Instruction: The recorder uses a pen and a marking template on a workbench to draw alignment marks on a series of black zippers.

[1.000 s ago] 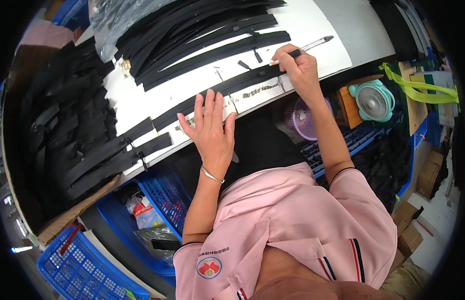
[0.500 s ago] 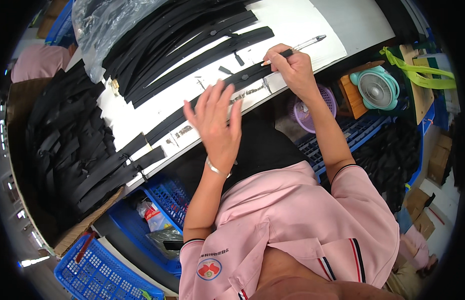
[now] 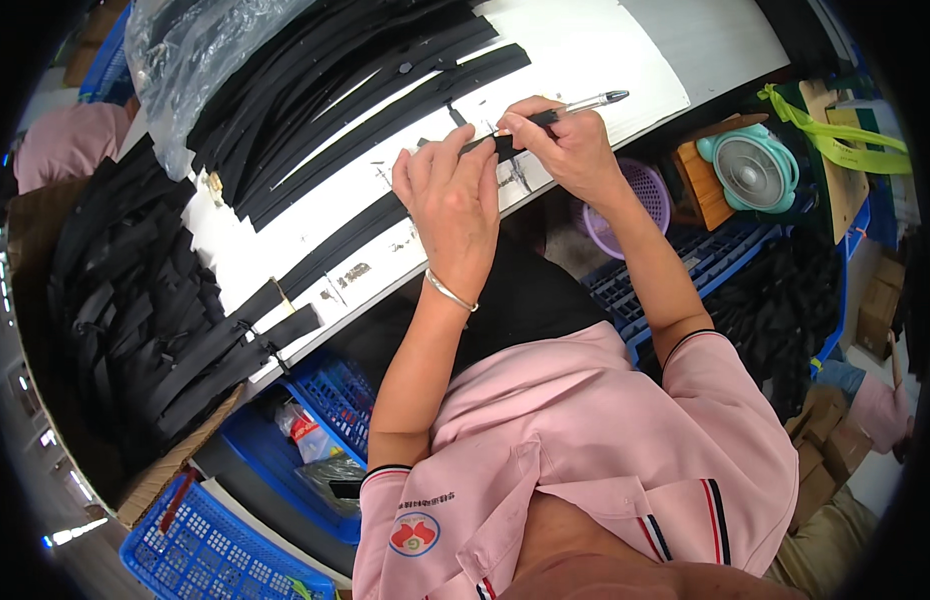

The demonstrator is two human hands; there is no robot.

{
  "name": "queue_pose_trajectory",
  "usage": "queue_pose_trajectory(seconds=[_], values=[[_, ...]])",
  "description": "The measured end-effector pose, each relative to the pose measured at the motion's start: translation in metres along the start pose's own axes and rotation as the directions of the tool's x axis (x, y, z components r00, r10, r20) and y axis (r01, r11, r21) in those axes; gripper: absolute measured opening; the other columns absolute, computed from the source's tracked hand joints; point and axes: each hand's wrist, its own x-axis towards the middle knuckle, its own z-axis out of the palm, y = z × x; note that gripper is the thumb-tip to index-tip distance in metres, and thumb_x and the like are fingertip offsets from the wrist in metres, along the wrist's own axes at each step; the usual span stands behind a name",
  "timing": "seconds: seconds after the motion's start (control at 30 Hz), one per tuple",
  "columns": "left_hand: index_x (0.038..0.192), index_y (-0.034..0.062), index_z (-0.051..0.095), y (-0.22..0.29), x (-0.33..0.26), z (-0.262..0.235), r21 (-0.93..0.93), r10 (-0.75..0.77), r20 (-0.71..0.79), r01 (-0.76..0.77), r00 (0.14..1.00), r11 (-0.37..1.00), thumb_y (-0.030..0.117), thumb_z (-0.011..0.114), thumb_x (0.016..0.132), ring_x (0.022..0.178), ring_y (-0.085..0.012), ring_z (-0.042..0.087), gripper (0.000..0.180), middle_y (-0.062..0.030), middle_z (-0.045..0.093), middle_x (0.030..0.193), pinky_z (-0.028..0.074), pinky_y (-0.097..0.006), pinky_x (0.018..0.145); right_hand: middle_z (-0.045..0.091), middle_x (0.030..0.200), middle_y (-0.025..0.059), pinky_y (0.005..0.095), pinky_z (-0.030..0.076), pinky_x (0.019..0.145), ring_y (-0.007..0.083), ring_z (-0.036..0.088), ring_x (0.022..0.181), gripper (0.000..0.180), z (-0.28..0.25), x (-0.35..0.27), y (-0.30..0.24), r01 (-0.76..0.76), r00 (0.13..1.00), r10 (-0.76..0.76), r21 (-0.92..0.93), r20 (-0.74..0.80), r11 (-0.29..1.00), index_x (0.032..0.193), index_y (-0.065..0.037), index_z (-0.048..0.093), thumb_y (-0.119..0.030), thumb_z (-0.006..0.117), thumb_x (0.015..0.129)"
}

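A long black fabric strip (image 3: 340, 248) lies along the near edge of the white work surface. My left hand (image 3: 453, 205) rests over it, fingers spread and fingertips down on the strip, covering part of it. Just to the right, my right hand (image 3: 570, 150) is closed round a clear pen with a dark grip (image 3: 590, 103). The pen's tip points left at the stretch of strip beside my left fingertips. Exactly where the tip touches is too small to tell. Farther back, more black strips (image 3: 385, 125) lie side by side, some with small dark round pieces on them.
A cardboard box (image 3: 175, 445) heaped with black strips stands at the left. Clear plastic film (image 3: 200, 70) covers the back left. Right of the table are a purple basket (image 3: 645, 200), a teal fan (image 3: 753, 168) and blue crates (image 3: 720, 262). Another person (image 3: 70, 145) is at far left.
My left hand has come down from above the strip onto it, moving right and slightly up. My right hand with the pen has shifted a little left, closer to the left hand.
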Motion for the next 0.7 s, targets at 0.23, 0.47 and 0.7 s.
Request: queue_pose_trajectory(seconds=[0.23,0.47,0.7], values=[[0.101,0.0099,0.079,0.0,0.0,-0.001,0.021,-0.024,0.006,0.024,1.0,1.0,0.011,0.076,0.088,0.107,-0.025,0.06,0.013,-0.0013,0.072,0.117,0.033,-0.046,0.113,0.078,0.093,0.0001,0.0256,0.046,0.053,0.0117,0.063,0.059,0.023,0.005,0.001,0.007,0.094,0.995,-0.099,-0.164,-0.018,0.982,0.09,0.004,0.074,-0.017,0.069,0.097],[0.101,0.0103,0.079,-0.002,-0.002,-0.001,0.019,-0.027,-0.003,0.027,1.0,0.999,0.011,0.076,0.088,0.108,-0.025,0.06,0.014,-0.0011,0.072,0.117,0.033,-0.046,0.113,0.077,0.081,0.0041,0.0239,0.048,0.055,0.0099,0.067,0.06,0.025,-0.002,0.0,-0.002,-0.047,0.999,0.044,0.109,0.022,0.993,0.084,0.003,0.075,-0.018,0.069,0.096],[0.1,0.0068,0.077,-0.002,-0.002,0.0,-0.007,-0.012,-0.01,0.012,1.0,1.0,0.011,0.075,0.087,0.107,-0.0236,0.06,0.014,-0.0031,0.07,0.117,0.03,-0.048,0.115,0.076,0.077,0.0054,0.0241,0.049,0.056,0.01,0.068,0.063,0.021,-0.005,0.001,-0.005,0.008,0.999,-0.012,0.087,0.048,0.996,0.086,0.001,0.076,-0.015,0.067,0.096]])
